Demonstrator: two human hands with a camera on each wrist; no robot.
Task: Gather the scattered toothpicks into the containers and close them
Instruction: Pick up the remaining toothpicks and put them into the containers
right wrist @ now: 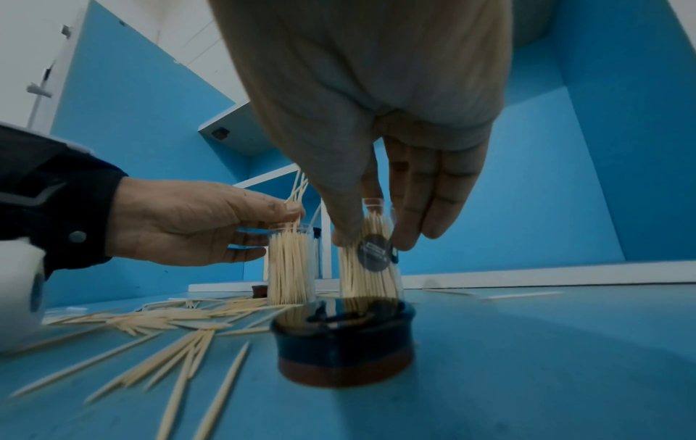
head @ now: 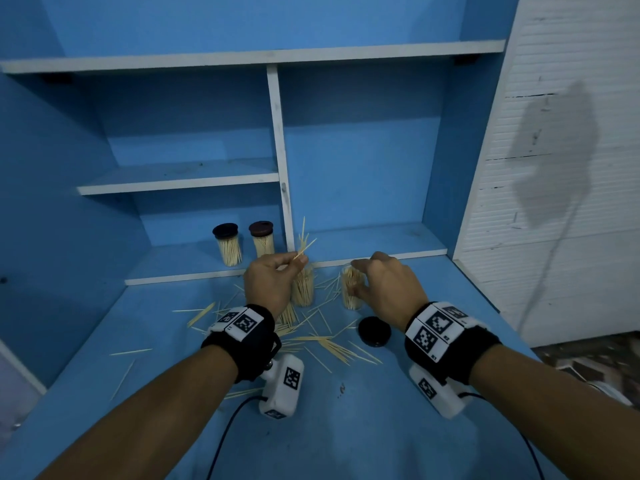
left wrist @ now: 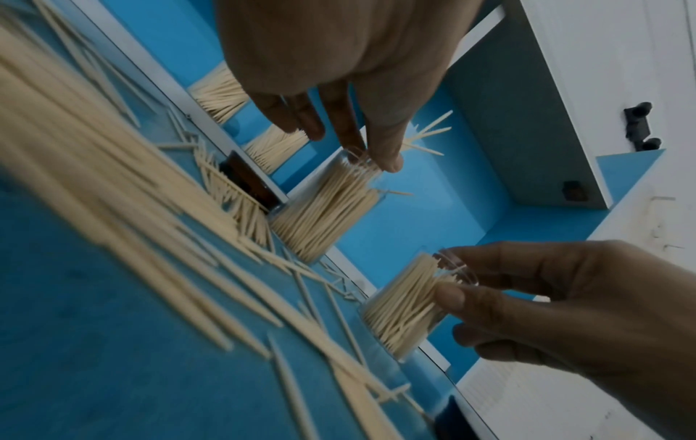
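My left hand [head: 298, 260] pinches a small bunch of toothpicks [head: 304, 244] just above an open clear container [head: 304, 289] full of toothpicks. In the left wrist view the bunch [left wrist: 427, 135] sticks out past my fingertips [left wrist: 390, 162] at that container's [left wrist: 324, 214] mouth. My right hand [head: 358, 280] grips a second open container [head: 350, 291] that stands on the table, thumb and fingers around its upper part [right wrist: 371, 262]. Several loose toothpicks [head: 322, 342] lie scattered on the blue table [head: 363, 427] between my wrists.
A black lid [head: 374, 331] lies on the table near my right wrist, large in the right wrist view [right wrist: 344, 339]. Another dark lid [left wrist: 250, 186] lies by the shelf edge. Two closed containers [head: 228, 244] [head: 262, 239] stand on the low shelf [head: 180, 271].
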